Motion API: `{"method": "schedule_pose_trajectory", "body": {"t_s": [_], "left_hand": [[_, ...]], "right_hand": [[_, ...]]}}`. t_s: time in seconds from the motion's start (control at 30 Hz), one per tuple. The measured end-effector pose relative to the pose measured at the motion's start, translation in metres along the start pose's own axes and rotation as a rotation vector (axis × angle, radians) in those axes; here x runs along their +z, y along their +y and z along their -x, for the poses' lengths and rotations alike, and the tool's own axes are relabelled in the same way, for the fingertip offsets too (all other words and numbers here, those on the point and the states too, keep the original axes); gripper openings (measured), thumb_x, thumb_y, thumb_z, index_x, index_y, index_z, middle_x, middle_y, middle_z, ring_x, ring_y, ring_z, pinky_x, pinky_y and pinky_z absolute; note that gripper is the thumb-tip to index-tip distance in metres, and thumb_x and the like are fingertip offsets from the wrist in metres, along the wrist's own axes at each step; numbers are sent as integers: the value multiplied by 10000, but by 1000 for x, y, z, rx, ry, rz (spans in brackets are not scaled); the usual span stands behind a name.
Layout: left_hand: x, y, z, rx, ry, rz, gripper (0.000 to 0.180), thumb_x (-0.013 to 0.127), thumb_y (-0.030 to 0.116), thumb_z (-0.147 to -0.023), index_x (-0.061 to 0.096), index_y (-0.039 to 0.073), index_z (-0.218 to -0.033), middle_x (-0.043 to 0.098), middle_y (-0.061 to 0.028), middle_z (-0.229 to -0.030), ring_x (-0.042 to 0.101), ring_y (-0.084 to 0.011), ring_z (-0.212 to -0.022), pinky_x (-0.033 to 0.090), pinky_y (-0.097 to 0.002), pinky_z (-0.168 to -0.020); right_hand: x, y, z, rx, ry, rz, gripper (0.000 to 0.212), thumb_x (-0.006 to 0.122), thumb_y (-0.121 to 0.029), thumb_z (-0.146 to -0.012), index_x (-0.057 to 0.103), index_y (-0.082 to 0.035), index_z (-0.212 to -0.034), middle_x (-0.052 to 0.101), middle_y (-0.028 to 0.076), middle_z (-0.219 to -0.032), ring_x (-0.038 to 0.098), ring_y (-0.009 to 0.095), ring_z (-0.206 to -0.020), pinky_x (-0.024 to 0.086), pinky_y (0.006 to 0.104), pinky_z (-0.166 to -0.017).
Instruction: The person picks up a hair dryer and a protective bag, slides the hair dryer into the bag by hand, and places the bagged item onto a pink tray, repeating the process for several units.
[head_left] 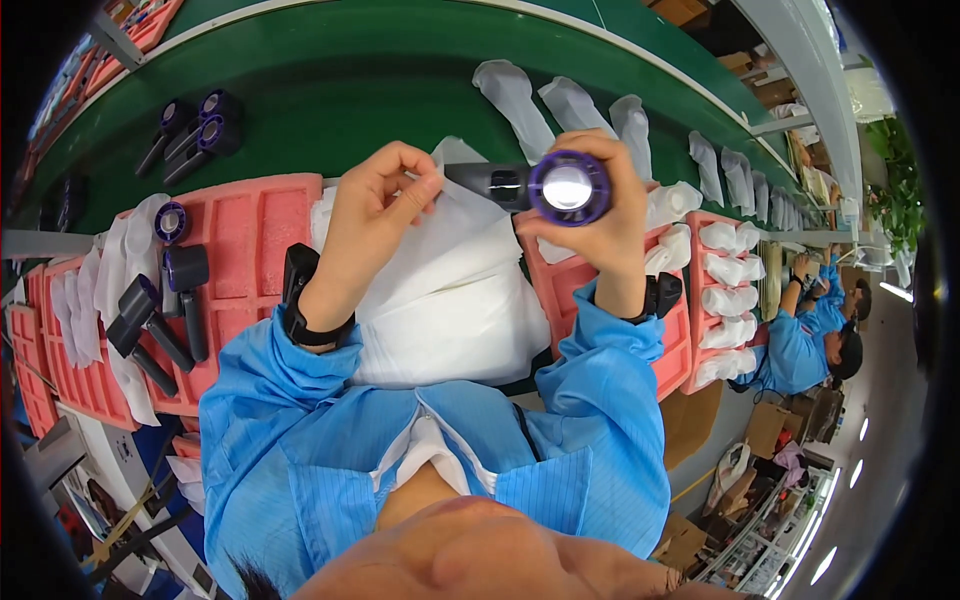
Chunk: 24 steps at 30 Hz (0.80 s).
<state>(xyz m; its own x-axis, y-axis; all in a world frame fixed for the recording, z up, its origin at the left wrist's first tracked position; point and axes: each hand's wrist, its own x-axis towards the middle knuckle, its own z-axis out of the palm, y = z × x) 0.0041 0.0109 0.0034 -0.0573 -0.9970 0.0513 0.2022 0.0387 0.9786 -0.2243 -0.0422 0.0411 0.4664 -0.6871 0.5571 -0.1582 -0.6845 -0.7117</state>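
Note:
My right hand (618,215) is wrapped round the head of a dark hair dryer (490,184) with a purple ring and a bright round end. The dryer's handle lies level, pointing left toward my other hand. My left hand (380,205) pinches the edge of a thin white bag (470,205), thumb against forefinger. The handle's tip is at the raised bag, and I cannot tell whether it is inside. Below both hands lies a stack of white bags (445,335).
A pink foam tray (235,225) stands at left, with bare hair dryers (150,325) nearby. Several more dryers (200,130) and bagged ones (515,105) rest on the green belt (350,100). Bagged pieces fill another pink tray (710,330) at right. Beyond it, a person in blue (795,350) works.

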Motion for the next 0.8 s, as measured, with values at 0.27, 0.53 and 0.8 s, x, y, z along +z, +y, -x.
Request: {"method": "schedule_pose_trajectory", "body": {"t_s": [0.27, 0.53, 0.8], "left_hand": [[-1, 8, 5, 77, 132, 523, 85, 561, 101, -933, 539, 26, -967, 579, -2, -937, 533, -70, -872, 416, -219, -815], [7, -5, 10, 375, 244, -83, 193, 610, 11, -884, 568, 5, -1073, 605, -7, -926, 557, -76, -804, 456, -217, -735], [16, 5, 14, 275, 288, 153, 277, 627, -71, -816, 603, 6, -1080, 624, -48, -906, 581, -93, -779, 461, -205, -676]], "right_hand": [[46, -20, -8, -67, -296, 201, 766, 768, 51, -558, 517, -14, -1279, 487, 171, -1136, 528, 321, -1021, 470, 356, -839], [58, -17, -10, -57, -127, 280, 761, 751, 80, -583, 505, -14, -1296, 468, 175, -1149, 536, 313, -995, 491, 361, -807], [70, -17, -7, -101, -134, 335, 749, 755, 79, -582, 517, -18, -1285, 482, 172, -1117, 536, 308, -967, 493, 350, -767]]}}
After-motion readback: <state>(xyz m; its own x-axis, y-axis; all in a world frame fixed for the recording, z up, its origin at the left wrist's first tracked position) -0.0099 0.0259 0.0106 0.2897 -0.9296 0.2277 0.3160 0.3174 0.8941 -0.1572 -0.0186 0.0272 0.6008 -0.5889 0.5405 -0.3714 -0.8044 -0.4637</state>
